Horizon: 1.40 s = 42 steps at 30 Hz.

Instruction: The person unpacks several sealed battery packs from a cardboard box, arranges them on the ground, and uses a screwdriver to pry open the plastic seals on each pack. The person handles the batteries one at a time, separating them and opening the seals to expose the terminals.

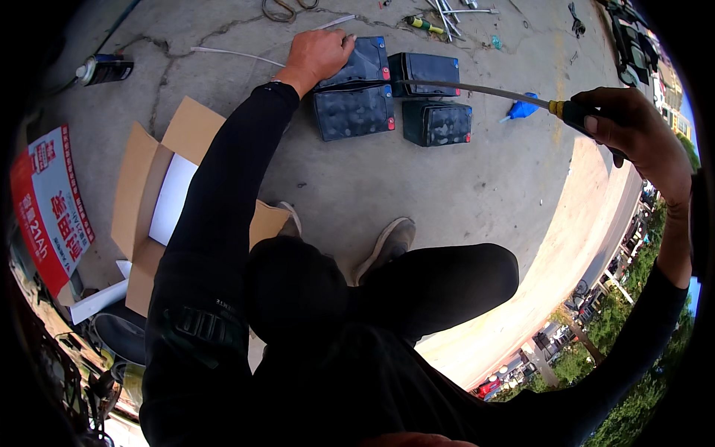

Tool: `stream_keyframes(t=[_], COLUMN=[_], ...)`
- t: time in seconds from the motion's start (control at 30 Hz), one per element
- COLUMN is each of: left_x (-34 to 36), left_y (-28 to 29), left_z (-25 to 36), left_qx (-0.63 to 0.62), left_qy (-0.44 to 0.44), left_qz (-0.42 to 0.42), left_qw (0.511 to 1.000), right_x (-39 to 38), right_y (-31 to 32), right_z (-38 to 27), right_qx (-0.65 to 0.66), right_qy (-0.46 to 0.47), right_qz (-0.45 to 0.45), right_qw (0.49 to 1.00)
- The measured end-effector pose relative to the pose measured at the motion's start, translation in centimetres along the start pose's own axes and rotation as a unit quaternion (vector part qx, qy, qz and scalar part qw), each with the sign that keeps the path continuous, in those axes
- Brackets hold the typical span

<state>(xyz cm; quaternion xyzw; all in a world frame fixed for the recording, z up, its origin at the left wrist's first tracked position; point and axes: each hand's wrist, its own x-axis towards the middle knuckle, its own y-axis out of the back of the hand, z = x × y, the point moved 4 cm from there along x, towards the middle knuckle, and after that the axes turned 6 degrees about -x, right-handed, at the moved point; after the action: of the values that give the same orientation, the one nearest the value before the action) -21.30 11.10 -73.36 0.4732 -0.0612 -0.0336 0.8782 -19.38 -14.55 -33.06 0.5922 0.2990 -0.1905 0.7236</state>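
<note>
Bright, even daylight falls on the concrete floor [417,186], with only soft shadows beside the black batteries [395,97]. No glare there. The fisheye bends every straight line away from the batteries, and the rim goes black. The dark clothing loses detail.

Hidden, cropped or unreadable parts around the two hands

The left hand [319,54] covers the near corner of the battery [359,63] it presses on, so the terminals there cannot be seen; the right hand [633,127] wraps the screwdriver [491,91] handle, hiding all but a yellow collar and a dark stub, and the tip, reaching toward the left hand's grip, is lost against the dark battery tops. Beyond the left hand, a heap of metal tools [447,13] is cut by the top edge and too small to sort. Far left of that grip, a red box [48,205] and a spray can [104,68] run into the dark rim
</note>
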Motion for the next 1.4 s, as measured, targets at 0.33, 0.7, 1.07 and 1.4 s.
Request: stream_keyframes(t=[0.33,0.7,1.07,1.4], left_x=[0.1,0.3,0.0,0.5], left_y=[-0.5,-0.4,0.0,-0.7], left_z=[-0.6,-0.4,0.1,-0.3], left_qx=[0.012,0.013,0.001,0.013], left_qy=[-0.01,0.002,0.005,-0.01], left_qz=[0.013,0.0,-0.004,0.013], left_qw=[1.0,1.0,1.0,1.0], right_x=[3.1,7.9,11.0,9.8], right_y=[-0.6,4.3,5.1,2.9], right_z=[0.9,-4.0,-0.2,2.9], right_qx=[-0.03,-0.039,-0.077,-0.047], right_qy=[0.034,0.009,0.097,0.075], right_qz=[-0.008,-0.144,-0.126,-0.082], right_qw=[0.999,0.989,0.984,0.993])
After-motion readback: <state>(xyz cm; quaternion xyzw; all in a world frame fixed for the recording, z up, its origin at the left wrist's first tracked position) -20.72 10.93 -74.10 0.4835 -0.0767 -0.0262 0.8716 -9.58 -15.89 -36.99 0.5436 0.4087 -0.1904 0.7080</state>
